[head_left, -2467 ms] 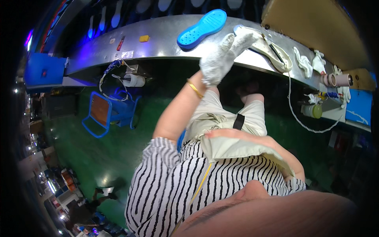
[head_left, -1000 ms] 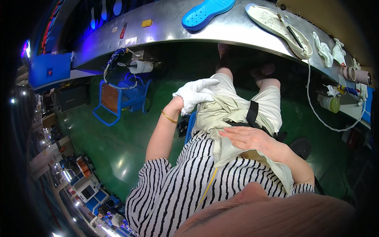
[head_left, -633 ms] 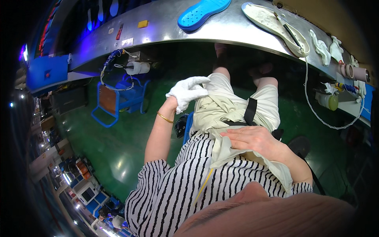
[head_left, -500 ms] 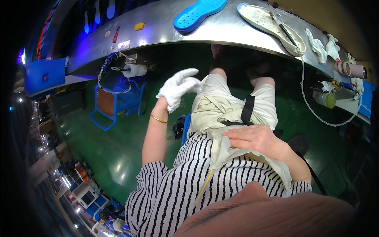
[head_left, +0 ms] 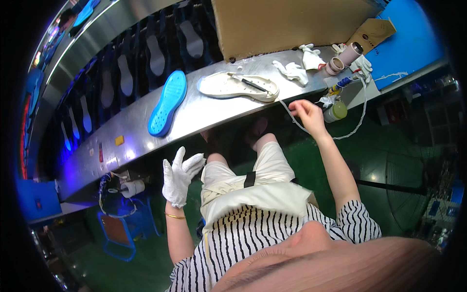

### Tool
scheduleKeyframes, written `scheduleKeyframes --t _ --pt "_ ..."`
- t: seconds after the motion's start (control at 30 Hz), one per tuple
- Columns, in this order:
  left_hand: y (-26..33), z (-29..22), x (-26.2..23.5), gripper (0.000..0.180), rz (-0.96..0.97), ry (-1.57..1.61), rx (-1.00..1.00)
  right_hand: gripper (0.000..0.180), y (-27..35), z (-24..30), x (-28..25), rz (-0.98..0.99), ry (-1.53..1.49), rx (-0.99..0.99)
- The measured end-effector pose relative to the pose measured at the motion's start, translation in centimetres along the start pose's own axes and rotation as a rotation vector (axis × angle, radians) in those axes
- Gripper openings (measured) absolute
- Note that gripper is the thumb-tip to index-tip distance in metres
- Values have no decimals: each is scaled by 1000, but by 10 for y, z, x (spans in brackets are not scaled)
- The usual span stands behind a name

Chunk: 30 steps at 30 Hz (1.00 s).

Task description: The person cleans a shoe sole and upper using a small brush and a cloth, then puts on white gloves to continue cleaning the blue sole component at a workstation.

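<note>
**Cream sole [head_left: 211, 87] on the bench [head_left: 197, 111], my bare right hand [head_left: 310, 116] near its heel end**

The sole lies on the metal bench in front of me, its raised rim making it a shallow tray, with a dark-handled brush [head_left: 254, 86] resting lengthwise inside. A white cord [head_left: 359, 121] runs from near its heel, over the bench edge and round to the right. My right fingers are curled loosely at the cord, the thumb near the index finger; I cannot tell whether they have hold of it. My left hand [head_left: 179, 180], in a white knitted glove, hangs in the air off the bench, fingers spread and holding nothing.

To the right stand an open pink cup [head_left: 334, 66] and a pink flask [head_left: 349, 54] with a dark top; I can't make out what the cup holds. Below them is a yellow-green jar [head_left: 336, 112], its contents unclear. White gloves [head_left: 292, 72] lie between the sole and the cup. A blue sole [head_left: 168, 104] rests to the left, and further along is a yellow block [head_left: 119, 140].

A cardboard panel [head_left: 287, 24] stands behind, cut off at the top. Grey sole shapes [head_left: 125, 75] line the dark row beyond the bench. Below left, a blue chair [head_left: 127, 238] stands on the green floor [head_left: 151, 253]. My feet are partly hidden under the bench, and the room's edges fade into darkness.
</note>
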<state>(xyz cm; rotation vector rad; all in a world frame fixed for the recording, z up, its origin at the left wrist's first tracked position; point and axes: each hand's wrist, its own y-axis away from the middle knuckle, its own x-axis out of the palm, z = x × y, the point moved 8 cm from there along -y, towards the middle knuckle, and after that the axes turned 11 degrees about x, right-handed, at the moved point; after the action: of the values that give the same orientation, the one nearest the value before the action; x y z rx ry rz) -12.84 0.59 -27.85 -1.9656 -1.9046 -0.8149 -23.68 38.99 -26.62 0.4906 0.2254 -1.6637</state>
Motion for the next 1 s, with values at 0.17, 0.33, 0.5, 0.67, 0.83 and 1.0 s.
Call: scheduleKeyframes --t 0.17,0.33,0.5,0.67,0.83,1.0 --pt "-6 11 -11 85 22 -193 -84 33 -85 -52 -67 -540 318 -61" --pt "-3 10 -16 77 -12 -231 -95 26 -136 -64 -58 -524 541 -44" --pt "-20 7 10 64 62 -210 -97 19 -155 -45 -63 -347 -102 -111" --pt "-38 13 45 62 182 -241 -106 13 -151 -6 -62 -62 -412 -204" --pt "-46 40 60 60 247 -285 -145 18 -182 -42 -64 -53 -305 -97" --pt "-28 48 26 53 175 -318 -171 13 -171 -72 -94 -789 227 175"
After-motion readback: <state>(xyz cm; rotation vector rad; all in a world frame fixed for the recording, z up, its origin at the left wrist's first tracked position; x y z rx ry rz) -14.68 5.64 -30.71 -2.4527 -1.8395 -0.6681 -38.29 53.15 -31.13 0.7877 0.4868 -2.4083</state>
